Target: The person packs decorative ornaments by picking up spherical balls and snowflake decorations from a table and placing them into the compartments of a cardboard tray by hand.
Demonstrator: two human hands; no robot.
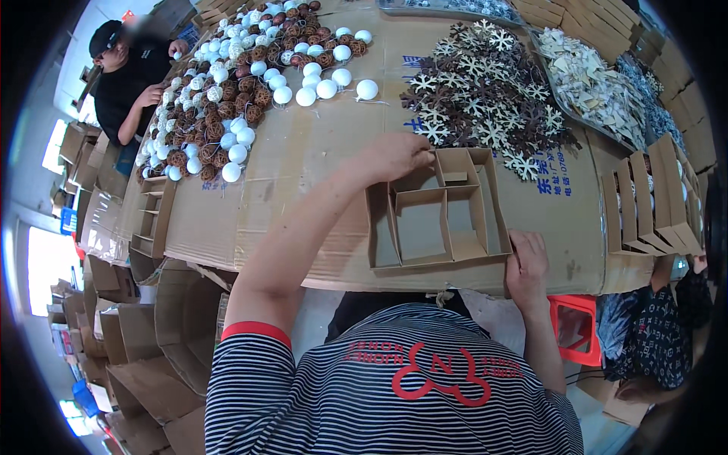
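Observation:
A brown cardboard divider tray with several compartments lies on the cardboard-covered table in front of me. My left hand pinches the tray's far left corner. At the near right corner my right hand grips the tray's edge. The compartments hold nothing.
A pile of white balls and brown wicker balls lies far left. Brown and white wooden snowflakes lie behind the tray. Trays of pale pieces sit far right. More divider trays stand at right. Another person works far left. Cardboard boxes crowd the floor.

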